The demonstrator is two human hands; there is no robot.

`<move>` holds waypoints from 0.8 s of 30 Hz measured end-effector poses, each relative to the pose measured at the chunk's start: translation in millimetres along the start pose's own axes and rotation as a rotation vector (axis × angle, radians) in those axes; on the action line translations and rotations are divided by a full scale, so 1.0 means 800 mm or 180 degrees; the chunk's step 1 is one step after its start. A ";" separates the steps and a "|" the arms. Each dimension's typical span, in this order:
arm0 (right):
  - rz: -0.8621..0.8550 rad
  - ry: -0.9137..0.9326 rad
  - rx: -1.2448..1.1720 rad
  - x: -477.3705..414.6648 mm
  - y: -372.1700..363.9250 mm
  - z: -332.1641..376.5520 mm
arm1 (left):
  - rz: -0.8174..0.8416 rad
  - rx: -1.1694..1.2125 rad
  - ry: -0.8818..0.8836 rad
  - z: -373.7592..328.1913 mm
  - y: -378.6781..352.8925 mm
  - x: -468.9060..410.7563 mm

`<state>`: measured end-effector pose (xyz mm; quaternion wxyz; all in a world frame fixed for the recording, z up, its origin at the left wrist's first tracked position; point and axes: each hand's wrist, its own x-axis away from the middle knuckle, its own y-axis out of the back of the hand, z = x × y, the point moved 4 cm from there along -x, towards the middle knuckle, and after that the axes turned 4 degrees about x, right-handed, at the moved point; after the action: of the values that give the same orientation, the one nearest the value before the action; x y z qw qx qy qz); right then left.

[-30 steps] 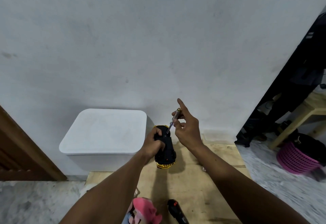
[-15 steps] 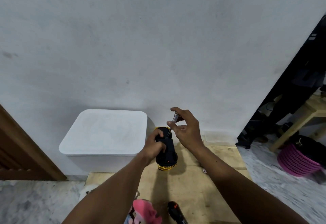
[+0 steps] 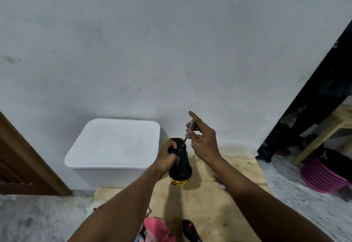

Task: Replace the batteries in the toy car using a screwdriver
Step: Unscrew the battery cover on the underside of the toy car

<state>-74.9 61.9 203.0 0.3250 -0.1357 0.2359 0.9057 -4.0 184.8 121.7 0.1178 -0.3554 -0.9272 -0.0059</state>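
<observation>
Now the toy car (image 3: pixel 183 167) is held with its black underside up over the wooden board (image 3: pixel 209 203). The left hand (image 3: pixel 168 157) grips it, fingers curled round its left flank. Its long axis runs from the person toward the wall, gold end nearer.

The right hand (image 3: pixel 204 144) pinches the screwdriver (image 3: pixel 187 133) by the handle, with the index finger stretched straight. From these fingers the shaft goes down and left, and its tip meets the underside near the far end, just beside the left thumb. I judge a cover screw sits there, but it is too small to see.

Left of the left fingers stands a white box (image 3: pixel 114 142) with its lid closed and its contents hidden. Well right of the right fingers, a pink basket (image 3: pixel 322 177) carries something dark.
</observation>
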 end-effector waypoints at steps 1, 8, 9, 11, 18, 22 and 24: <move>0.0027 -0.0017 0.0013 -0.001 0.000 0.000 | -0.0003 0.0006 -0.0002 -0.001 0.000 0.000; -0.0031 0.0127 0.0045 -0.001 0.002 0.007 | 0.0018 -0.0008 0.0015 0.001 0.003 0.002; 0.0053 0.0065 0.0019 -0.001 0.000 0.005 | 0.0012 -0.0018 0.0025 0.001 0.003 0.002; 0.0182 0.0008 0.0037 0.000 -0.001 0.004 | -0.0007 -0.0035 0.0036 0.002 0.003 0.003; 0.0007 0.0149 0.0020 0.000 0.003 0.007 | -0.0014 0.0017 0.0039 0.001 0.004 0.004; 0.0127 0.0054 0.0027 0.002 0.002 0.007 | -0.0035 -0.0025 0.0059 0.003 0.006 0.004; 0.0105 0.0140 0.0092 0.005 0.002 0.011 | -0.0012 -0.0031 0.0021 0.000 0.005 0.006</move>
<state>-79.9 67.6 209.7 0.3067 -0.1470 0.2582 0.9042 -4.5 190.8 122.3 0.1191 -0.3543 -0.9274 -0.0118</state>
